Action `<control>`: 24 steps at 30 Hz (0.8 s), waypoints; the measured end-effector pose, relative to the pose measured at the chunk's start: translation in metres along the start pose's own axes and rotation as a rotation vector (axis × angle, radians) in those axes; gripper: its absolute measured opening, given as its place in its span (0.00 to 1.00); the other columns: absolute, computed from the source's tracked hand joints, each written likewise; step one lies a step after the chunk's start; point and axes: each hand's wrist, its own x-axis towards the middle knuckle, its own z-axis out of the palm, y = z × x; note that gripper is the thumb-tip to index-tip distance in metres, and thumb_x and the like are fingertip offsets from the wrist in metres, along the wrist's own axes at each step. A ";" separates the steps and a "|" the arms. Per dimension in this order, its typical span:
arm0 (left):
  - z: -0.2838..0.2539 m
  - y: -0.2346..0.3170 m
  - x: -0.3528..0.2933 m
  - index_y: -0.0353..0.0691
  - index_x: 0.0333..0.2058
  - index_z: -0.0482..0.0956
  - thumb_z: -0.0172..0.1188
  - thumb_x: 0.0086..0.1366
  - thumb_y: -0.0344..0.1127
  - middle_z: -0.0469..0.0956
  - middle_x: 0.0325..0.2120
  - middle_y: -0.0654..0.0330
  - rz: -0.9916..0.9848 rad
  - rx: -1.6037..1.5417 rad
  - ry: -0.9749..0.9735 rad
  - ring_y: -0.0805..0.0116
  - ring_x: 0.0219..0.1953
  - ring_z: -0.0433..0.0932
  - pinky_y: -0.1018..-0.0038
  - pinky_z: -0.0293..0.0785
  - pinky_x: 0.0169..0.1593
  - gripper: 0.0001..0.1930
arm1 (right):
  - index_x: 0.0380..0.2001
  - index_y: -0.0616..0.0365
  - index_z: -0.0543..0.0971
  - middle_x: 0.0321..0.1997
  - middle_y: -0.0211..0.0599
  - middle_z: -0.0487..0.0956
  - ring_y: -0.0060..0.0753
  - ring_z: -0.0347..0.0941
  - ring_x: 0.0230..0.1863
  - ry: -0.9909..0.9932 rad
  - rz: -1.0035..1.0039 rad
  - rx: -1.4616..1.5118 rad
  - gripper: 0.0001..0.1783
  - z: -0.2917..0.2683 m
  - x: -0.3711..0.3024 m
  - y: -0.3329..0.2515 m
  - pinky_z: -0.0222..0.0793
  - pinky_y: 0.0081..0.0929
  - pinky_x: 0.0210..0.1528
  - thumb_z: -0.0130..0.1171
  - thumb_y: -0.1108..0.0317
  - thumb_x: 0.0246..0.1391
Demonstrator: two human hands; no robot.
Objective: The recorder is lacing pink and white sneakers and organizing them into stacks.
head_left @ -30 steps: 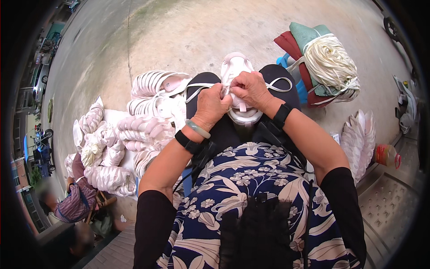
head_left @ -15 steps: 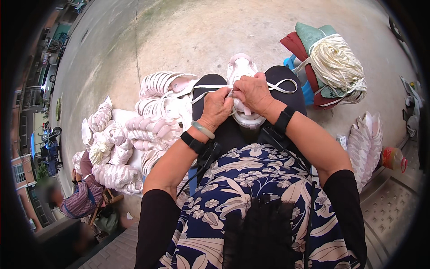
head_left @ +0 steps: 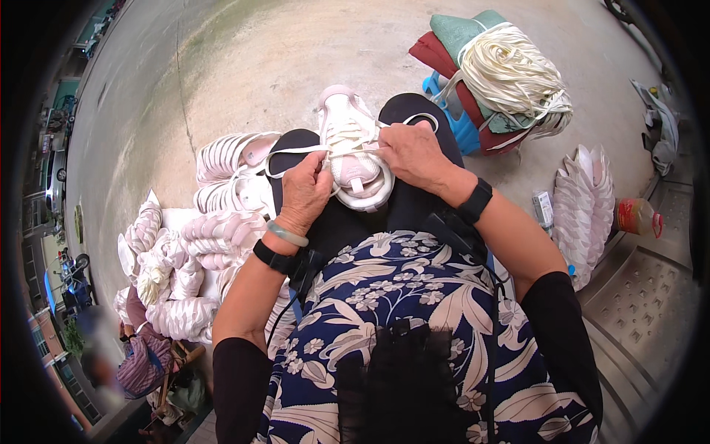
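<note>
A white and pale pink sneaker (head_left: pixel 355 172) rests between my knees, its toe pointing away from me and its heel opening towards me. White shoelaces (head_left: pixel 344 140) cross its front. My left hand (head_left: pixel 305 192) pinches a lace at the shoe's left side, and a loop of lace (head_left: pixel 285 153) hangs over my left knee. On the other side my right hand (head_left: pixel 418 154) is closed on the lace near the eyelets, with a loose loop standing out above its knuckles. The lace runs taut across the tongue between both hands.
Stacked white and pink shoe parts (head_left: pixel 229 237) cover the ground at left. A bundle of cream laces (head_left: pixel 510 66) lies on red and green cloth over a blue stool (head_left: pixel 462 129). More stacked shoe parts (head_left: pixel 584 214) and a bottle (head_left: pixel 637 216) are at right. A person (head_left: pixel 144 362) sits far left.
My hands have moved apart from close together over the shoe, drawing the lace taut and uncovering the tongue and lacing. The whole view has shifted, so things appear further left.
</note>
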 end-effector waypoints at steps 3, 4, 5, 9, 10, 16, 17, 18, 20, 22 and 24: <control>0.000 -0.013 -0.001 0.33 0.36 0.75 0.52 0.51 0.25 0.74 0.17 0.53 0.022 -0.002 -0.003 0.66 0.18 0.74 0.75 0.70 0.25 0.12 | 0.22 0.57 0.73 0.20 0.29 0.70 0.23 0.64 0.23 -0.139 0.379 0.501 0.07 -0.025 -0.027 0.046 0.59 0.20 0.29 0.56 0.66 0.47; 0.002 -0.015 0.001 0.32 0.37 0.75 0.52 0.51 0.24 0.75 0.17 0.53 0.022 -0.013 -0.013 0.68 0.18 0.74 0.75 0.70 0.25 0.12 | 0.22 0.57 0.73 0.19 0.23 0.69 0.19 0.62 0.23 -0.124 0.496 0.692 0.07 -0.032 -0.037 0.058 0.58 0.16 0.29 0.56 0.66 0.49; 0.002 -0.015 0.002 0.31 0.37 0.75 0.52 0.52 0.24 0.76 0.18 0.55 -0.002 -0.047 -0.028 0.72 0.19 0.75 0.77 0.70 0.26 0.12 | 0.19 0.56 0.75 0.16 0.20 0.66 0.16 0.59 0.20 -0.029 0.569 0.971 0.08 -0.027 -0.046 0.073 0.53 0.17 0.22 0.58 0.67 0.48; -0.003 -0.010 0.004 0.30 0.37 0.75 0.53 0.55 0.25 0.75 0.22 0.66 -0.052 -0.038 -0.085 0.85 0.25 0.69 0.85 0.66 0.29 0.10 | 0.22 0.54 0.74 0.20 0.17 0.66 0.11 0.53 0.20 -0.158 0.734 1.220 0.06 -0.037 -0.054 0.077 0.47 0.12 0.24 0.56 0.69 0.50; -0.002 -0.011 0.005 0.30 0.37 0.75 0.53 0.55 0.25 0.75 0.22 0.66 -0.047 -0.038 -0.088 0.85 0.25 0.69 0.85 0.66 0.29 0.10 | 0.22 0.54 0.74 0.20 0.17 0.66 0.11 0.53 0.20 -0.151 0.735 1.220 0.06 -0.037 -0.053 0.078 0.47 0.12 0.24 0.56 0.69 0.50; -0.013 -0.023 0.002 0.33 0.34 0.76 0.56 0.57 0.30 0.75 0.17 0.56 -0.104 -0.077 -0.034 0.76 0.18 0.73 0.78 0.69 0.25 0.08 | 0.21 0.53 0.73 0.19 0.17 0.65 0.11 0.54 0.20 -0.136 0.761 1.109 0.07 -0.033 -0.044 0.071 0.47 0.12 0.23 0.57 0.67 0.50; -0.015 -0.026 0.003 0.34 0.33 0.76 0.56 0.58 0.31 0.75 0.17 0.54 -0.094 -0.059 -0.026 0.72 0.18 0.73 0.77 0.69 0.25 0.08 | 0.19 0.52 0.72 0.18 0.17 0.65 0.11 0.54 0.19 -0.119 0.738 1.118 0.08 -0.032 -0.046 0.072 0.47 0.12 0.22 0.57 0.67 0.50; -0.016 -0.029 0.004 0.35 0.33 0.76 0.56 0.58 0.32 0.74 0.17 0.52 -0.090 -0.042 -0.017 0.68 0.18 0.74 0.75 0.69 0.25 0.07 | 0.17 0.51 0.71 0.17 0.17 0.65 0.11 0.54 0.19 -0.107 0.717 1.126 0.10 -0.031 -0.050 0.075 0.47 0.13 0.21 0.58 0.66 0.50; -0.019 -0.031 0.004 0.36 0.32 0.76 0.55 0.59 0.33 0.74 0.18 0.50 -0.099 -0.016 0.006 0.61 0.19 0.75 0.72 0.69 0.26 0.07 | 0.18 0.51 0.71 0.18 0.15 0.64 0.10 0.54 0.19 -0.089 0.700 1.118 0.10 -0.033 -0.056 0.075 0.47 0.12 0.22 0.57 0.66 0.51; -0.026 -0.026 0.005 0.36 0.30 0.76 0.55 0.57 0.33 0.75 0.20 0.52 -0.029 0.078 0.064 0.57 0.22 0.75 0.70 0.69 0.28 0.06 | 0.20 0.51 0.71 0.18 0.15 0.65 0.10 0.54 0.20 -0.111 0.669 1.115 0.09 -0.033 -0.058 0.076 0.47 0.12 0.22 0.57 0.66 0.51; -0.030 -0.029 0.007 0.38 0.33 0.76 0.56 0.55 0.31 0.76 0.28 0.53 -0.002 0.152 0.086 0.57 0.29 0.75 0.69 0.70 0.33 0.07 | 0.21 0.51 0.72 0.19 0.16 0.65 0.10 0.54 0.20 -0.118 0.654 1.102 0.08 -0.032 -0.056 0.074 0.47 0.12 0.23 0.58 0.65 0.51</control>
